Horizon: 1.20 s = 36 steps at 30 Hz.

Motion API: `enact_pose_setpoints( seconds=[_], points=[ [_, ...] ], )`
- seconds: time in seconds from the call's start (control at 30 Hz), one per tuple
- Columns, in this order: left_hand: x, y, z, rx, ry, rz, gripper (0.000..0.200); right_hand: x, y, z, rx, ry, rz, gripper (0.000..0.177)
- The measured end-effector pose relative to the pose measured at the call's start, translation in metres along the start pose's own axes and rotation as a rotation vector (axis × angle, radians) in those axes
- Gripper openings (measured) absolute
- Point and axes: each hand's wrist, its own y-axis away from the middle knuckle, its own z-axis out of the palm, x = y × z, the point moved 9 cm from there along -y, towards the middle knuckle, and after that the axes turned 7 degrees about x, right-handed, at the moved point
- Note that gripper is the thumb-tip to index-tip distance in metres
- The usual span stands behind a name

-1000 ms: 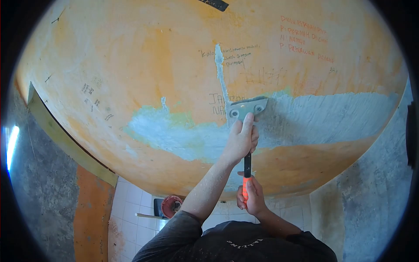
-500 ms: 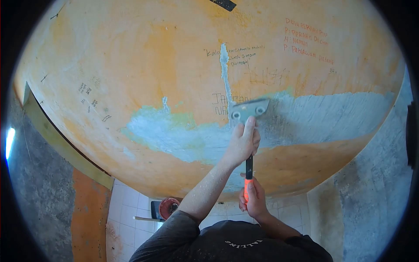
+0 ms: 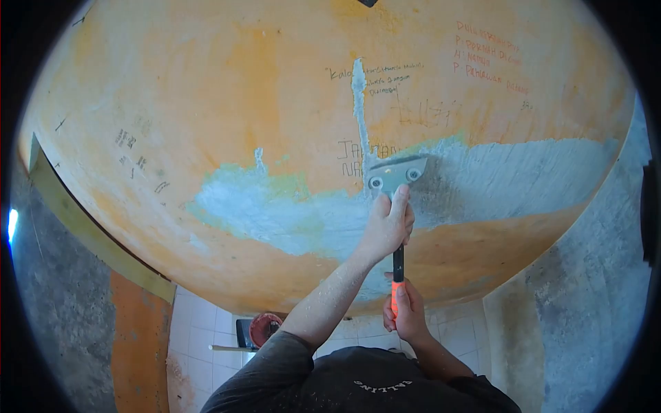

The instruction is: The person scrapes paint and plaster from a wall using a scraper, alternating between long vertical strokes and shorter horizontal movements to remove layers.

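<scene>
Both of my hands grip one long-handled wall scraper (image 3: 397,172) with a wide grey metal head, two round screws and a black and orange handle. My left hand (image 3: 389,220) is wrapped round the upper part just below the head, thumb laid along it. Lower down, my right hand (image 3: 407,310) closes round the orange grip. The blade lies against the wall (image 3: 289,103), at the upper border of a bared pale blue-grey patch (image 3: 516,179). Orange paint and black handwritten letters adjoin the blade's top edge. A narrow scraped strip (image 3: 359,103) runs upward from there.
Below on the tiled floor (image 3: 200,323), a reddish bucket (image 3: 264,330) stands beside a dark object and a pale stick (image 3: 231,348). Bare grey wall (image 3: 578,316) flanks the right side. A yellowish frame edge (image 3: 103,227) slants along the left.
The scraper and both hands have shifted slightly right in view, while the wall's upper markings have moved up a little as the camera tilted. The grip of both hands is unchanged.
</scene>
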Motion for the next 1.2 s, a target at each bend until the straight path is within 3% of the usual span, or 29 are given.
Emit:
enact_pose_setpoints(
  seconds=[0.13, 0.37, 0.43, 0.47, 0.53, 0.57, 0.63, 0.73, 0.87, 0.93, 1.03, 1.13, 1.2],
  points=[
    [0.038, -0.01, 0.012, -0.085, 0.013, 0.045, 0.035, -0.029, -0.01, 0.012, 0.01, -0.015, -0.073, 0.048],
    [0.011, 0.018, 0.001, -0.058, -0.005, 0.053, 0.031, -0.006, 0.01, -0.001, 0.065, 0.028, -0.056, 0.041],
    [0.02, 0.031, -0.011, 0.014, 0.222, 0.035, 0.025, -0.025, 0.021, -0.015, 0.19, 0.126, -0.351, 0.041],
    [0.025, 0.035, -0.016, -0.011, 0.302, 0.028, 0.025, -0.028, 0.023, -0.014, 0.182, 0.131, -0.355, 0.041],
    [0.029, 0.035, -0.021, -0.008, 0.449, 0.018, 0.029, -0.063, 0.043, -0.016, 0.395, 0.438, -0.679, 0.048],
    [0.028, 0.036, -0.023, -0.011, 0.592, -0.004, 0.032, -0.059, 0.042, -0.015, 0.394, 0.433, -0.675, 0.048],
    [0.012, 0.032, -0.032, -0.007, 0.599, -0.003, 0.039, -0.058, 0.046, -0.01, 0.473, 0.699, -0.787, 0.045],
    [-0.009, 0.026, -0.028, -0.151, 0.774, -0.111, 0.041, -0.056, 0.042, -0.001, 0.393, 0.76, -0.762, 0.038],
    [0.011, 0.019, -0.02, -0.157, 0.689, -0.051, 0.04, -0.07, 0.04, -0.004, 0.394, 0.708, -0.807, 0.038],
    [0.028, 0.021, -0.016, -0.124, 0.644, -0.028, 0.038, -0.079, 0.035, -0.008, 0.351, 0.446, -0.609, 0.037],
    [0.025, 0.028, -0.019, -0.082, 0.6, 0.006, 0.035, -0.07, 0.041, -0.014, 0.335, 0.46, -0.511, 0.036],
    [0.016, 0.028, -0.02, -0.065, 0.562, -0.042, 0.033, -0.075, 0.047, -0.01, 0.344, 0.509, -0.663, 0.036],
    [0.033, 0.02, -0.018, -0.089, 0.568, 0.002, 0.033, -0.089, 0.039, -0.009, 0.336, 0.493, -0.627, 0.036]
  ],
)
